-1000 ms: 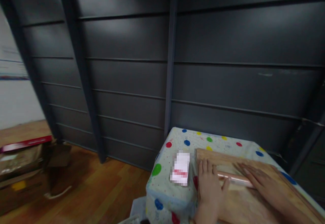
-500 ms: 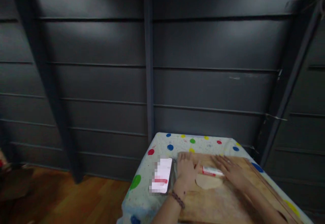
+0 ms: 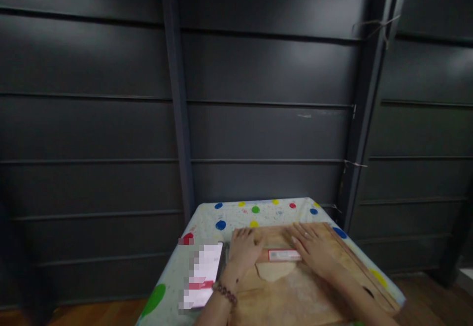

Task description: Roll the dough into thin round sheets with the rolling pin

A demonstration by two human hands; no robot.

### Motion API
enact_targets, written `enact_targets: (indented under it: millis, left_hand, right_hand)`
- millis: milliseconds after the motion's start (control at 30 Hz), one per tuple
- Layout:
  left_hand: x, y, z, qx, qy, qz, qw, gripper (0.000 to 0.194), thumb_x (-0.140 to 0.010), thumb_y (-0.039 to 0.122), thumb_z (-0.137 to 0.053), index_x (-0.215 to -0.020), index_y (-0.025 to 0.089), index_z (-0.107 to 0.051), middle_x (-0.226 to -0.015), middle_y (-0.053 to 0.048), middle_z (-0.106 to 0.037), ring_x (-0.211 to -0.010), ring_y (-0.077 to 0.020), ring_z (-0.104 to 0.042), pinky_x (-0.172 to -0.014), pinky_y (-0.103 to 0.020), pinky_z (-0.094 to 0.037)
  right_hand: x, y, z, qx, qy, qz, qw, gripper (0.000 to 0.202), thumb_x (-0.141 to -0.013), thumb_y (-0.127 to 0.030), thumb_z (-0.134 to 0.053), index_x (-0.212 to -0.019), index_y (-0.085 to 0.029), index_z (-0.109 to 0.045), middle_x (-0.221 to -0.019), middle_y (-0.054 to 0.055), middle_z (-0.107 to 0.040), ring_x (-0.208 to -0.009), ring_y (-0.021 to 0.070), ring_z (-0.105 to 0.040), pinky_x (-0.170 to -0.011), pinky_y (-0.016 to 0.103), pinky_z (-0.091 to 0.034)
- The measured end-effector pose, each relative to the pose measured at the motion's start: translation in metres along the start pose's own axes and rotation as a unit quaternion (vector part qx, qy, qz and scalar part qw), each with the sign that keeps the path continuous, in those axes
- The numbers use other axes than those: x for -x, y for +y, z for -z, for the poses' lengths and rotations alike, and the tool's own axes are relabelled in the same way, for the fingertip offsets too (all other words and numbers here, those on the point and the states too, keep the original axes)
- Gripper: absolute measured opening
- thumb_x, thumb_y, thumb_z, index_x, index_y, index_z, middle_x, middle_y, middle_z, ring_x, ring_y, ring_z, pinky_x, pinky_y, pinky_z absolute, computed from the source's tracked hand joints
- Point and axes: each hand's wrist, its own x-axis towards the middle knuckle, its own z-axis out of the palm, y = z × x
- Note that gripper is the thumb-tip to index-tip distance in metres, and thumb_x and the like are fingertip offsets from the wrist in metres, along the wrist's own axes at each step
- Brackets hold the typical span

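A wooden rolling pin (image 3: pixel 284 255) with a red-and-white label lies across a flattened piece of dough (image 3: pixel 275 271). My left hand (image 3: pixel 245 248) rests over the pin's left end, fingers stretched forward and thumb out to the side; a beaded bracelet circles that wrist. Over the pin's right end lies my right hand (image 3: pixel 310 247), palm down with its fingers extended. Both palms press on the pin and hide its ends. Pin and dough are on a wooden board (image 3: pixel 273 301).
The board sits on a table with a white, colour-dotted tablecloth (image 3: pixel 236 213). Left of the board lies a phone (image 3: pixel 205 274), its lit screen partly pixelated. A dark panelled wall (image 3: pixel 266 129) with upright posts stands behind the table.
The view has swung to the right, so the table appears farther left. Between my hands the rolling pin has turned, its label now facing up more squarely. Both hands stay on it.
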Motion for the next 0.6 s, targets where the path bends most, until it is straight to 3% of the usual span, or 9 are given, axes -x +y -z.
enact_targets:
  millis: [100,200,300,400,600]
  left_hand:
    - [-0.021,-0.011,-0.011,0.006,0.025,0.010,1.000,0.060,-0.096,0.048,-0.035,-0.146,0.016,-0.044,-0.157,-0.010,-0.035,-0.147,-0.0292,-0.022,-0.118,-0.049,-0.022]
    - [-0.032,-0.015,-0.014,0.010,0.034,0.033,0.999,0.067,-0.095,0.047,-0.036,-0.152,0.013,-0.030,-0.161,-0.009,-0.024,-0.149,-0.0282,-0.013,-0.120,-0.049,-0.019]
    - [-0.032,-0.013,-0.018,0.002,0.032,0.057,0.998,0.069,-0.096,0.047,-0.034,-0.153,0.009,-0.027,-0.160,-0.011,-0.023,-0.148,-0.0300,-0.016,-0.119,-0.050,-0.022]
    - [-0.019,-0.008,-0.023,-0.031,0.049,0.013,0.998,0.061,-0.098,0.045,-0.032,-0.150,0.013,-0.035,-0.158,-0.011,-0.029,-0.147,-0.0307,-0.021,-0.118,-0.055,-0.023]
    - [0.018,0.001,-0.024,-0.069,0.068,-0.067,0.993,0.050,-0.095,0.023,-0.032,-0.142,0.017,-0.049,-0.151,-0.009,-0.044,-0.142,-0.0297,-0.035,-0.118,-0.055,-0.024]
  right_hand:
    - [-0.031,0.011,-0.006,0.028,-0.013,-0.009,0.999,0.046,-0.102,-0.038,-0.031,-0.143,-0.025,-0.047,-0.150,0.007,-0.043,-0.142,0.0262,-0.031,-0.116,0.054,-0.025]
    - [-0.048,0.019,-0.011,0.053,-0.030,-0.035,0.998,0.046,-0.102,-0.041,-0.032,-0.143,-0.025,-0.049,-0.149,0.008,-0.044,-0.141,0.0279,-0.034,-0.115,0.054,-0.026]
    - [-0.048,0.023,-0.014,0.091,-0.044,0.005,0.995,0.044,-0.101,-0.036,-0.037,-0.142,-0.025,-0.049,-0.148,0.009,-0.045,-0.140,0.0287,-0.035,-0.115,0.053,-0.027]
    - [-0.033,0.023,-0.015,0.105,-0.039,0.081,0.990,0.046,-0.098,-0.025,-0.039,-0.144,-0.025,-0.046,-0.148,0.008,-0.046,-0.139,0.0276,-0.036,-0.115,0.051,-0.029]
    - [0.004,0.014,-0.013,0.084,-0.009,0.086,0.993,0.049,-0.098,-0.020,-0.028,-0.141,-0.014,-0.050,-0.140,0.015,-0.054,-0.126,0.0262,-0.054,-0.105,0.043,-0.044]
